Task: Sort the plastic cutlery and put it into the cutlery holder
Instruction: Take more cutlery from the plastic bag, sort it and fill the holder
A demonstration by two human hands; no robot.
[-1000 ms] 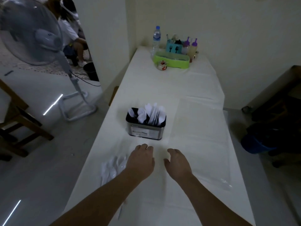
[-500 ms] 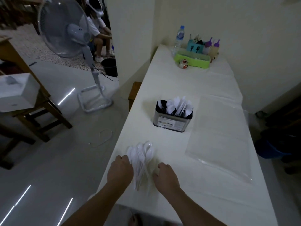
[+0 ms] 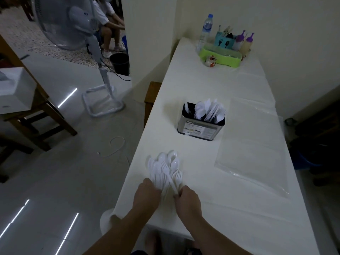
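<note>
A pile of white plastic spoons and forks (image 3: 164, 168) lies near the left front edge of the white-covered table (image 3: 211, 190). My left hand (image 3: 147, 196) rests on the handle ends of the pile at its left side. My right hand (image 3: 187, 199) pinches the handle of a white plastic fork (image 3: 167, 173) that lies across the pile. Farther back, mid-table, stands a metal cutlery holder (image 3: 200, 128) with a black inside, filled with several white plastic pieces.
A clear plastic sheet (image 3: 252, 150) lies on the table's right side. At the far end stand a green tray (image 3: 220, 57), a water bottle (image 3: 207, 27) and sauce bottles. On the floor to the left are a standing fan (image 3: 73, 24), a wooden chair and a black bucket.
The view has swung left and down from the holder to the cutlery pile. Both hands have closed in on the pile, and my right hand has taken hold of a fork handle.
</note>
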